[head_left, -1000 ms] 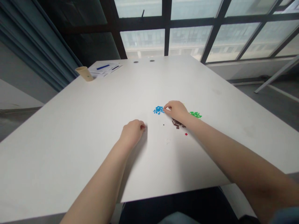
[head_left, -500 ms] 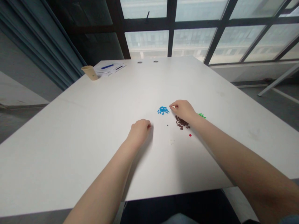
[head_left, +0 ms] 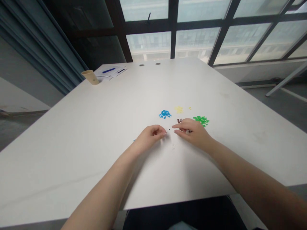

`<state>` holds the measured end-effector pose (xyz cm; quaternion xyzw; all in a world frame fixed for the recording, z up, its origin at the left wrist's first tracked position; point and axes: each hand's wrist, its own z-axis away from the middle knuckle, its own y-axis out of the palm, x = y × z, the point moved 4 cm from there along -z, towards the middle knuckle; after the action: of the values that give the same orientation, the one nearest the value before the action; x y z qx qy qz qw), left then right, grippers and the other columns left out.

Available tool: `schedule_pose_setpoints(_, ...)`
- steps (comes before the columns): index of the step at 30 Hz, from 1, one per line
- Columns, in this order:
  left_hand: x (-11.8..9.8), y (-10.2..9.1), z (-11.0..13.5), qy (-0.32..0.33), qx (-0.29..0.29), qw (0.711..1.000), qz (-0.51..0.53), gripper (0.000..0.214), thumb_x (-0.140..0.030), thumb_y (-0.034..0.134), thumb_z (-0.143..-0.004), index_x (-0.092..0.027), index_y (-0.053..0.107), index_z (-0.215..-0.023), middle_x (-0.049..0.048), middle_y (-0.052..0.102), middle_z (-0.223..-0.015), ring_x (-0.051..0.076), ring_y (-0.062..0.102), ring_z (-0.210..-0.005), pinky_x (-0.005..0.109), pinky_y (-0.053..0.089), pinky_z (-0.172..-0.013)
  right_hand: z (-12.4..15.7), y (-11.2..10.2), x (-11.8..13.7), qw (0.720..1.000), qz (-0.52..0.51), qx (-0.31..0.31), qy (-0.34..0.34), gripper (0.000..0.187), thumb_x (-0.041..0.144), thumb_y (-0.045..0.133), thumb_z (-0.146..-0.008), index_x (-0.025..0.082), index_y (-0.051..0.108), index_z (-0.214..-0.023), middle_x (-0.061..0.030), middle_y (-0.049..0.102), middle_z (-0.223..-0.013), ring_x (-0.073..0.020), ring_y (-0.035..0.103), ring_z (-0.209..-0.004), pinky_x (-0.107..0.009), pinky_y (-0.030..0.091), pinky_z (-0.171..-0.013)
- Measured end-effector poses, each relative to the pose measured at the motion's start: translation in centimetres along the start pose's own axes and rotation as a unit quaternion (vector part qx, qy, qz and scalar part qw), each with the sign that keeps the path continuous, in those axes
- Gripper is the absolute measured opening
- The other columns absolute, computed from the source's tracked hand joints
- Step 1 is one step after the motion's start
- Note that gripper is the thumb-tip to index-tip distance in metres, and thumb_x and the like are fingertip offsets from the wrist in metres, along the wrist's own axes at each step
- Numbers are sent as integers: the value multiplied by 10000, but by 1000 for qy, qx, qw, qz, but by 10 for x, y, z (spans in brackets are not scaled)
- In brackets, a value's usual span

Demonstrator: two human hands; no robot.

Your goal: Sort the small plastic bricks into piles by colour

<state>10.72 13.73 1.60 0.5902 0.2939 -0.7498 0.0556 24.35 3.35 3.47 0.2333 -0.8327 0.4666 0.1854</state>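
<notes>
Small plastic tiles lie in colour heaps on a white tabletop [head_left: 72, 150]: blue [head_left: 165, 114], pale yellow [head_left: 178, 109] and green [head_left: 201, 120]. My right hand [head_left: 193, 133] covers most of a dark brown heap [head_left: 179, 121], its fingers slightly apart and nothing visible between them. My left hand [head_left: 151, 136] is curled just left of it, fingertips pinched together on what looks like a small red piece [head_left: 155, 134]. A few white tiles [head_left: 173, 147] lie below my fingertips.
A paper cup [head_left: 90, 77] and papers with a blue pen [head_left: 108, 70] stand near the far left table edge. Two round grommets [head_left: 141, 65] are set in the far edge. A curtain hangs left, and large windows fill the back.
My right hand has moved back from the yellow heap onto the brown heap, uncovering the yellow tiles. My left hand has moved right, closer to my right hand.
</notes>
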Motion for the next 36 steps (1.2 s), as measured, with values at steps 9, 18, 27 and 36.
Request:
schedule_pose_setpoints(9,-4,31,12,-135,93,904,395,224,-301,710,-659,-126,588,-726,-21,507,-650,49,434,-590,171,324,-562,5,-5,18,991,-114,-41,-60,110,209,625,-750,207,684,-843,14,531,-584,-101,474,-594,-241,392,-583)
schedule_pose_setpoints(18,-5,40,16,-163,115,856,476,247,-246,765,-599,-108,595,-713,-17,515,-647,38,456,-588,150,364,-574,4,-7,23,984,-149,-66,-70,71,167,636,-732,195,678,-782,23,542,-564,-83,464,-553,-243,393,-572)
schedule_pose_setpoints(27,-7,-9,10,-42,-45,997,43,187,-336,595,-730,-176,601,-826,16,573,-790,121,516,-700,236,398,-659,4,-16,30,982,-155,-90,-66,47,170,647,-722,195,681,-743,20,550,-523,-82,445,-514,-244,384,-531)
schedule_pose_setpoints(36,18,-46,9,-97,-104,901,-411,250,-159,447,-734,-203,649,-874,69,633,-932,200,586,-824,291,427,-759,3,-14,25,991,-120,-40,-30,63,186,630,-729,183,692,-739,14,578,-536,-75,438,-498,-235,377,-546)
